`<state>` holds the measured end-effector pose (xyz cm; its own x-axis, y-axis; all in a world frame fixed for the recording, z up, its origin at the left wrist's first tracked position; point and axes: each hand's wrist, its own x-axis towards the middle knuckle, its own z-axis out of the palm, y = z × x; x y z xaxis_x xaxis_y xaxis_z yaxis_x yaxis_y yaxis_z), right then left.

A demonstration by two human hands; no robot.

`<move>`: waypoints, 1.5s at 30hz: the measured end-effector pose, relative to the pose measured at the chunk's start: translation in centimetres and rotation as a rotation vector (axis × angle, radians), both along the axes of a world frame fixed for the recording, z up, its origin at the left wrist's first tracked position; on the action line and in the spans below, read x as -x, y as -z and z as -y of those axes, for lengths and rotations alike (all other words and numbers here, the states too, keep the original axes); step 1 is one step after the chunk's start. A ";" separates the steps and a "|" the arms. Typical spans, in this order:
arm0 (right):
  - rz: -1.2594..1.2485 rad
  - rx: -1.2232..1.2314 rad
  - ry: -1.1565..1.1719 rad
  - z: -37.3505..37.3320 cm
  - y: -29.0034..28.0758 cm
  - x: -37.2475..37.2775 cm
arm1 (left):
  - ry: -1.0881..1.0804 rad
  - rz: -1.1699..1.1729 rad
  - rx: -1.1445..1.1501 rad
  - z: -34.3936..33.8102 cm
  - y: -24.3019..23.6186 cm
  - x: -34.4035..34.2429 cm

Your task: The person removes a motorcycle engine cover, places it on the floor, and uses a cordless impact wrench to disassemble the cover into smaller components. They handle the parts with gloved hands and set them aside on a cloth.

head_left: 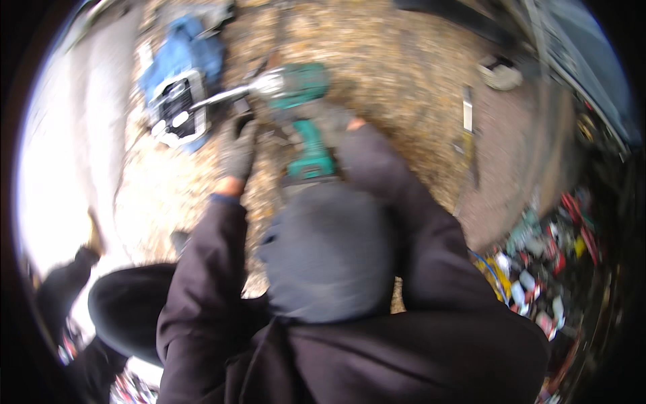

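My right hand (331,122), in a grey glove, is closed round the handle of a green cordless power driver (303,84). Its silver nose carries a long thin bit that points left. The bit's tip reaches a black-and-silver part (180,108) with pale round spots, which lies against blue cloth (192,47). Just below the bit is my left hand (237,149), gloved as well, with its fingers towards the driver's nose. Motion blur hides how those fingers are set and whether they hold anything. A dark grey cap (330,252) covers the lower middle, overlapping the driver's base.
Brown, littered ground (390,67) lies around the work. A narrow tool (468,118) with a pale and yellow length rests to the right, beside a brown mat (501,168). Mixed coloured scraps (538,269) are heaped at the lower right. Pale sheeting (81,135) runs along the left.
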<state>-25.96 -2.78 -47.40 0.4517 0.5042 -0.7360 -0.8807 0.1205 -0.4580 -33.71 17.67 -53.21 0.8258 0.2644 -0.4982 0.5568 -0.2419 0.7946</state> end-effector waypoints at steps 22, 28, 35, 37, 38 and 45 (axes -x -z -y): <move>0.039 -0.184 0.063 -1.5 4.1 0.5 | -0.270 0.011 -0.354 -18.1 -1.2 -8.4; 0.031 -0.162 0.066 -1.5 3.5 0.5 | -0.115 0.021 -0.677 -17.2 -1.8 -8.3; 0.034 -0.143 0.072 -1.6 2.4 0.9 | -0.106 0.049 -0.668 -16.4 -3.1 -8.9; 0.031 -0.141 0.076 -1.6 2.3 1.0 | -0.069 0.102 -0.633 -16.9 -2.6 -8.8; 0.031 -0.140 0.080 -1.7 2.2 1.0 | -0.063 0.107 -0.602 -17.3 -2.4 -8.8; 0.023 -0.133 0.088 -1.6 1.9 1.2 | -0.048 0.141 -0.432 -18.0 -2.6 -8.9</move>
<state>-27.19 -1.16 -49.26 0.5146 0.5540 -0.6544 -0.8535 0.2574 -0.4532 -24.78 35.62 -50.59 0.8596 0.4625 -0.2170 0.4686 -0.5447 0.6955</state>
